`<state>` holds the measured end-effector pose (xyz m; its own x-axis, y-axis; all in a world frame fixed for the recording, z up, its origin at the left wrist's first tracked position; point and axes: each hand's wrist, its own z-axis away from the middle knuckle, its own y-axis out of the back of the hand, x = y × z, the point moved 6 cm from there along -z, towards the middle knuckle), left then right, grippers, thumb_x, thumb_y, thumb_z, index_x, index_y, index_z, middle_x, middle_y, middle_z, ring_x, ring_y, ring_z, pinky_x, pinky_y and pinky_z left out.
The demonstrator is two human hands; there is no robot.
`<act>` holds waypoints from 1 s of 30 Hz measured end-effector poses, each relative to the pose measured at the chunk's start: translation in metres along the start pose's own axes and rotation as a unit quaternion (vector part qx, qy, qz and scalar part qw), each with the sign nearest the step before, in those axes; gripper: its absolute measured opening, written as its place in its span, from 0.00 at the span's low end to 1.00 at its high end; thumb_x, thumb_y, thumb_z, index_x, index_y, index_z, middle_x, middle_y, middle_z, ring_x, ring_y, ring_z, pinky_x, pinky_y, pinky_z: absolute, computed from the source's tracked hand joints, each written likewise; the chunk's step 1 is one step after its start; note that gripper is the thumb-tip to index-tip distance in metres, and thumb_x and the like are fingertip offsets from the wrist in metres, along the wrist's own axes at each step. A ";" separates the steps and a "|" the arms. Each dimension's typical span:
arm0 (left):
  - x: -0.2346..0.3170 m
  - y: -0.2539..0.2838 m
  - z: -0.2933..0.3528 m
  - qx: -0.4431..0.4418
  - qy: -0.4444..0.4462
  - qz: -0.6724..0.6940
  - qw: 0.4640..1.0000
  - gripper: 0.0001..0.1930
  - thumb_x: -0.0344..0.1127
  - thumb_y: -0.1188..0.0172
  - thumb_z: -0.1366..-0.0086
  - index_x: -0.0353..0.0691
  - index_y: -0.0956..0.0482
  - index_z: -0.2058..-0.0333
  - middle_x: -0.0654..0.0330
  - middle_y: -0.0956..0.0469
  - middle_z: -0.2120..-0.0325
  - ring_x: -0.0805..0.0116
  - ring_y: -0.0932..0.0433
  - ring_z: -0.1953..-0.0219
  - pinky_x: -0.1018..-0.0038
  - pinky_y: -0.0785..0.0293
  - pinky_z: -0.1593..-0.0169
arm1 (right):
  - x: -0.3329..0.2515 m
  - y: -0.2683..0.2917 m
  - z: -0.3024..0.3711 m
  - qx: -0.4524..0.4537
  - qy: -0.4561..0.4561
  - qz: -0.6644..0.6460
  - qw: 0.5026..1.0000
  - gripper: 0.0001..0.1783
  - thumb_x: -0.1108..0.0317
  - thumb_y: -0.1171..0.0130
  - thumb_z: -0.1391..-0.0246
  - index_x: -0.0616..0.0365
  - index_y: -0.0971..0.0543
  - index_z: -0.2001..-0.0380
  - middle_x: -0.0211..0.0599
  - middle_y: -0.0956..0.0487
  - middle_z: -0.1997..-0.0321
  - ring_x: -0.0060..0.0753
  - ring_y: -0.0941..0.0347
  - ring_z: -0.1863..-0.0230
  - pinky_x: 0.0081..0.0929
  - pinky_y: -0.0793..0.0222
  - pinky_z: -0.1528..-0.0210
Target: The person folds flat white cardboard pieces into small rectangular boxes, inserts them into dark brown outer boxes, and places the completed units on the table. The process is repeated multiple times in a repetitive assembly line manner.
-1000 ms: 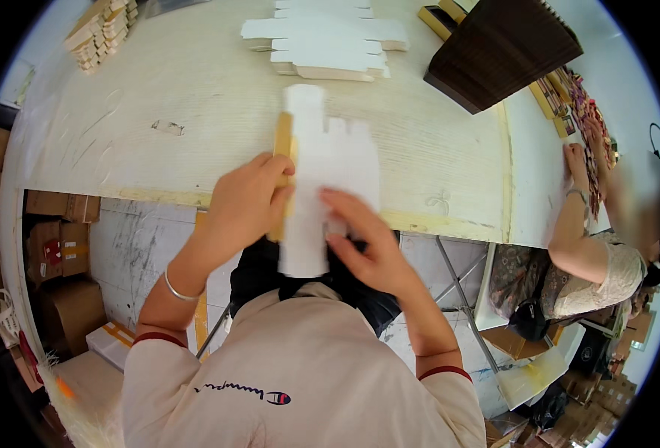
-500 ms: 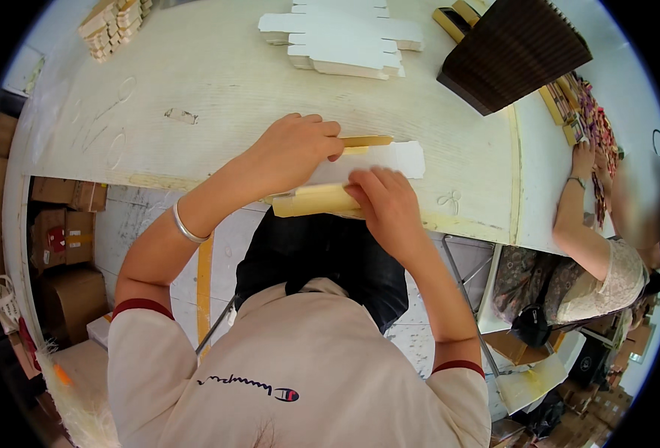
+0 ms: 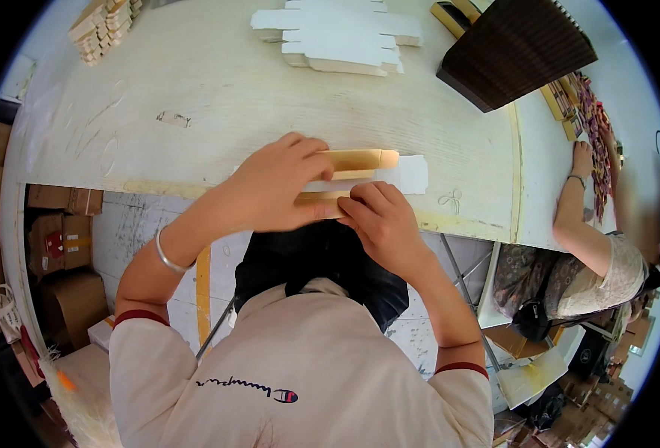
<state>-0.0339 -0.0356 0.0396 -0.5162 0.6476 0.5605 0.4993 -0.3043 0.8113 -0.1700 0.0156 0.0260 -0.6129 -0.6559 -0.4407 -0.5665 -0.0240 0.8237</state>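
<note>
Worktable [image 3: 218, 97], pale, wood-grained, its front edge running across the middle of the frame; faint marks on the top, and yellowish tape along the front edge and down a seam at right.

Upper left: stack of small pale yellow pieces [image 3: 102, 30], piled in rows. Upper centre: stack of white card sheets [image 3: 337, 45], flat, with tabbed edges. Upper right: dark brown block [image 3: 513, 56], ridged on top, standing aslant, a yellow tray [image 3: 451, 19] just beside it. Right of centre: thin looped strand [image 3: 450, 199], lying on the table.

Centre of the frame, at the table's front edge: one card piece [image 3: 358, 159], gold on its raised sides, white inside, a white flap extending to the right; partly folded, long sides standing, set lengthwise across the picture.

Left hand [image 3: 279, 187], silver bangle [image 3: 168, 252] at the wrist: spread across the left end of the card piece, fingers on the far side, thumb along the near side. Right hand [image 3: 384, 222]: thumb and fingers closed narrowly on the near side's edge, right of the left thumb.

Right edge: another person [image 3: 587, 276], seated, one arm on the table. Lower left: brown cardboard boxes [image 3: 68, 302], stacked below table height.
</note>
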 end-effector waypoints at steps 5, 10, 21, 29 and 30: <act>0.006 -0.011 0.009 0.028 -0.041 -0.109 0.993 0.11 0.37 0.33 0.49 0.36 0.22 0.71 0.57 0.28 0.53 0.55 0.32 0.51 0.68 0.29 0.52 | 0.022 -0.010 -0.025 -0.127 -0.106 -0.014 0.986 0.05 0.70 0.41 0.51 0.59 0.26 0.74 0.38 0.26 0.67 0.41 0.29 0.62 0.33 0.33 0.61; 0.003 -0.012 0.004 0.047 0.020 -0.135 0.990 0.12 0.38 0.32 0.50 0.36 0.20 0.71 0.61 0.28 0.61 0.60 0.30 0.60 0.71 0.27 0.60 | 0.030 0.008 -0.031 -0.054 -0.056 0.079 0.994 0.09 0.70 0.39 0.52 0.58 0.24 0.65 0.39 0.25 0.59 0.46 0.28 0.64 0.39 0.33 0.62; -0.005 -0.007 -0.008 -0.180 0.129 0.202 0.954 0.33 0.31 0.29 0.57 0.33 0.28 0.49 0.54 0.46 0.37 0.55 0.26 0.54 0.66 0.22 0.54 | 0.021 0.003 -0.007 -0.074 -0.066 -0.201 0.975 0.19 0.68 0.30 0.58 0.58 0.28 0.65 0.41 0.31 0.54 0.47 0.30 0.57 0.35 0.30 0.56; -0.007 -0.015 0.014 -0.068 -0.137 0.082 0.985 0.24 0.28 0.29 0.54 0.36 0.23 0.55 0.55 0.27 0.50 0.60 0.25 0.56 0.72 0.23 0.59 | 0.018 0.003 -0.009 0.020 -0.011 -0.094 0.995 0.12 0.70 0.33 0.58 0.59 0.28 0.74 0.37 0.31 0.69 0.43 0.32 0.65 0.36 0.36 0.61; -0.003 -0.014 0.011 0.001 -0.154 0.078 0.985 0.19 0.30 0.29 0.54 0.37 0.23 0.61 0.58 0.21 0.65 0.62 0.24 0.63 0.73 0.26 0.66 | 0.015 0.001 -0.010 0.022 -0.010 -0.094 0.995 0.11 0.72 0.34 0.58 0.59 0.28 0.74 0.37 0.32 0.70 0.43 0.32 0.65 0.37 0.36 0.61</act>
<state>-0.0315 -0.0256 0.0242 -0.1984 0.7743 0.6009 0.5564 -0.4157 0.7194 -0.1745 -0.0022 0.0239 -0.5043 -0.6271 -0.5937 -0.6963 -0.1113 0.7091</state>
